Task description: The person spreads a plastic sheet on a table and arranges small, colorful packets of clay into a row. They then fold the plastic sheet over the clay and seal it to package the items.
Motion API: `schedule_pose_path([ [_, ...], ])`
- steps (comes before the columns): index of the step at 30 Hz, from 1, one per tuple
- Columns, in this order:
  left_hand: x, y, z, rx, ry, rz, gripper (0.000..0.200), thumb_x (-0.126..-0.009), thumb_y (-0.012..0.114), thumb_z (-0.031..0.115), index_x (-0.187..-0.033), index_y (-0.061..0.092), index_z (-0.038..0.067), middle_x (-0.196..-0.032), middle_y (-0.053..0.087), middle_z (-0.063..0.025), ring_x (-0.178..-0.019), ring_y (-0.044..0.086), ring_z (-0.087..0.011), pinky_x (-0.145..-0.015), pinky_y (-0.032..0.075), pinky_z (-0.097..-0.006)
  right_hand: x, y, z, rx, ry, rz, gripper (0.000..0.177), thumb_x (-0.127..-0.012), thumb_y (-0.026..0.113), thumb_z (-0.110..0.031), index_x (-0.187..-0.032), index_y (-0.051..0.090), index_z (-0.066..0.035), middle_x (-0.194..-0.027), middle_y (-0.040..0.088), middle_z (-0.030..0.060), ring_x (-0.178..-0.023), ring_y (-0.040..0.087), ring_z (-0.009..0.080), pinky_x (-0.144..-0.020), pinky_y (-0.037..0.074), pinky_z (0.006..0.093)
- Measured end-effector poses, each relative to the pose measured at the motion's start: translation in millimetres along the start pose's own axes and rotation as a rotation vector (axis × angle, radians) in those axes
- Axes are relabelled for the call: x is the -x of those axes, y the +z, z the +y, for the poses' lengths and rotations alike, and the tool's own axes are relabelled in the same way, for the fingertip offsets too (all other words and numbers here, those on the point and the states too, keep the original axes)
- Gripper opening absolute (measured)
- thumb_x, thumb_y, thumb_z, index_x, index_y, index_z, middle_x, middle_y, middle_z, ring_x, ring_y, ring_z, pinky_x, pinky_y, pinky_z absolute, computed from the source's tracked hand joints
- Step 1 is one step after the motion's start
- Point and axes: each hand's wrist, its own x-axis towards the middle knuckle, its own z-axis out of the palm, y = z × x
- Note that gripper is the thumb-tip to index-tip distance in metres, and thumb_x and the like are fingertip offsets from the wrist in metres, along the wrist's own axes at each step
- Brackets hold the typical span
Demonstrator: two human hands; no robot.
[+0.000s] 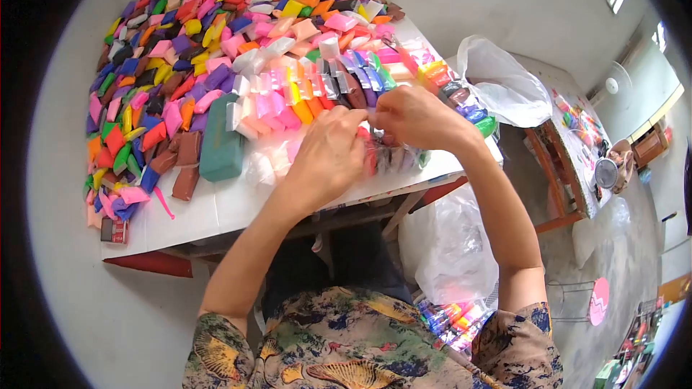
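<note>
Where the two hands meet over the near right part of the table (216,210), we enter item one: a packet (393,158), clear film around a run of small clay bars, with red, dark and green showing through.

Position: at the table's near edge, between the hands and partly under them. We cannot tell whether it rests on the top or is lifted.

Handling, as we judge it: light. The film looks slick and crinkly, and the bars look soft enough to dent under a hard pinch. It is best taken by the film's edges or flat across the bars, not by one corner.

Left hand (328,155): back upward, fingers curled down and closed on the packet's left end, fingertips hidden.

Right hand (417,119): also closed, thumb and fingers pinching the packet's upper edge, so most of the packet lies below that grip.

Item two: a row (310,90) of wrapped bars, just beyond the hands, running left to right.

Item three: a green block (220,148), left of the left hand, near but apart.

Item four: a heap (187,36) of loose coloured pieces, covering the table's far and left parts.

Item five: a small red box (115,230), at the near left corner.

Item six: a white bag (504,86), at the table's right end.

Item seven: a clear sack (447,245), under the table beside the right arm.
</note>
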Motion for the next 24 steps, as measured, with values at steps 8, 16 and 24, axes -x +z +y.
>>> schedule_pose_path([
  [8,1.3,2.0,5.5,-0.039,-0.015,-0.037,0.027,-0.085,0.055,0.003,-0.109,0.066,-0.004,-0.098,0.059,-0.0167,-0.098,0.056,-0.0319,-0.089,0.045,-0.0402,59.7,-25.7,13.1,0.042,-0.112,0.060,0.027,-0.080,0.079,-0.023,-0.095,0.071,-0.003,-0.092,0.070,0.0084,-0.088,0.065,0.0226,-0.079,0.049,0.0371],
  [16,-5.2,6.8,-1.3,0.076,0.036,-0.092,0.033,-0.083,0.051,-0.002,-0.112,0.065,-0.004,-0.099,0.058,-0.0157,-0.098,0.056,-0.0307,-0.091,0.044,-0.0393,58.2,-29.7,26.6,-0.262,-0.055,-0.001,0.015,-0.082,0.075,-0.015,-0.091,0.068,-0.005,-0.090,0.069,0.0025,-0.087,0.060,0.0118,-0.077,0.046,0.0335],
  [24,-4.3,10.5,-6.3,0.163,-0.032,-0.068,0.019,-0.091,0.054,0.006,-0.104,0.066,-0.002,-0.096,0.057,-0.0133,-0.096,0.055,-0.0282,-0.088,0.043,-0.0390,41.5,-11.4,60.5,-0.541,-0.012,0.033,0.011,-0.087,0.070,-0.012,-0.089,0.065,-0.002,-0.086,0.067,0.0035,-0.082,0.062,0.0106,-0.073,0.051,0.0290],
])
